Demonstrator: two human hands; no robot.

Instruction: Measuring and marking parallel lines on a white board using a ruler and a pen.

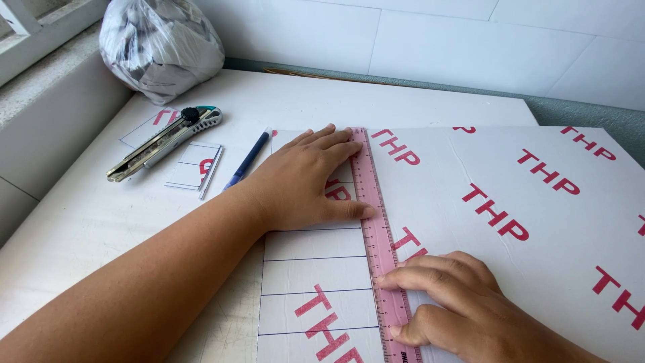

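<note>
Pink see-through plastic ruler (377, 235) is lying long-ways down a big white foam board sheet (510, 202) with red block lettering printed all over it at a slant, and both hands are pinning it so it doesn't slide. Left hand (306, 181) is flat and spread open, palm on the board just left of the ruler, thumb and fingertips pushed up against its left edge, so nothing is gripped, just pressed. Right hand (447, 299) is lower down, fingers curled loosely with the tips pressing on the ruler itself; not wrapped around anything either. My guess is the two-point hold keeps the straight edge lined up with the thin blue pen lines already ruled across the strip on the left. Off to the left on the white worktop (80, 222) sit a grey metal utility knife with a black wheel (164, 142), a blue pen (247, 160), and a few small cut pieces of the same board (195, 167), the knife resting partly over them. Back corner has a knotted clear plastic bag stuffed with scraps (160, 46) against the wall.
</note>
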